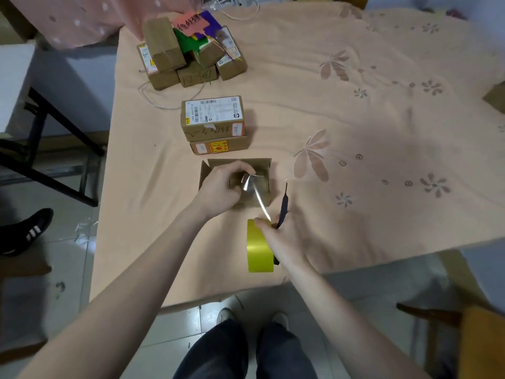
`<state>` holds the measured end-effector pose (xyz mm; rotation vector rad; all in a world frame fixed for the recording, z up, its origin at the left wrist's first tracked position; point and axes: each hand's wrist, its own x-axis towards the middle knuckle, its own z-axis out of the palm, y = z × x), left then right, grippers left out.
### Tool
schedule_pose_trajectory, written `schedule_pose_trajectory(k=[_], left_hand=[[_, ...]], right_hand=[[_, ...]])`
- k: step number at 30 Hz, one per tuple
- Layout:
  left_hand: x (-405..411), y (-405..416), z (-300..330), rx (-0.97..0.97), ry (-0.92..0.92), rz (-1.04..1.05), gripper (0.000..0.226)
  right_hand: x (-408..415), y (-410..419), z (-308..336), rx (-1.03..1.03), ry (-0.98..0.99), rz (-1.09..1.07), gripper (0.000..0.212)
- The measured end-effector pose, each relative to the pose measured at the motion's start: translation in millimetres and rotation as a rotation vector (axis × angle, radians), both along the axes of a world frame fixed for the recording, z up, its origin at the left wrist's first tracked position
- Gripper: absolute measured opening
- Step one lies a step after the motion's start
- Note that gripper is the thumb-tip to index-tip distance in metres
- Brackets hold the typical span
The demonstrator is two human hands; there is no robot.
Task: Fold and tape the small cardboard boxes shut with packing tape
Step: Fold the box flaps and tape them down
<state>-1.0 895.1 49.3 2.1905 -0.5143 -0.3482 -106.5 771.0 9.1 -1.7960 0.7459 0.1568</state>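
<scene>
A small brown cardboard box (pixel 262 170) lies on the cloth-covered table with its flaps partly spread. My left hand (pixel 221 187) rests on top of the box and pinches the free end of a clear tape strip (pixel 257 195). That strip runs down to a yellow roll of packing tape (pixel 258 248) standing on edge near the table's front. My right hand (pixel 278 239) grips the roll together with a dark scissors-like tool (pixel 283 206) that points upward.
Two labelled boxes (pixel 214 121) are stacked just behind the one being taped. A heap of several boxes (pixel 175 58) with coloured paper and a white cord sits at the far left. The table's front edge (pixel 191 303) is close to my legs; another box edge shows at far right.
</scene>
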Motion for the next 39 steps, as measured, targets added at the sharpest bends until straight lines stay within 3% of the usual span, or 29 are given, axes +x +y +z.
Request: schedule_pose_trajectory(k=[7,12,21,31,39], left_hand=[[0,-7,-39,0.231,-0.133,-0.046,0.051],[0,-9,-54,0.196,-0.202,0.029,0.051],[-3,-11,-67,0.099,-0.316,-0.02,0.046],[-8,-4,-74,-0.138,-0.054,0.016,0.047],[-12,-7,-73,-0.219,0.139,0.136,0.042]], right_hand=[[13,-2,-2,-0.166,-0.111,0.007,0.037],[22,3,-13,-0.087,-0.127,0.01,0.037],[26,4,-28,-0.016,-0.097,-0.017,0.041],[34,-7,-32,-0.093,-0.171,-0.055,0.022],[41,-23,-35,-0.183,-0.112,-0.018,0.029]])
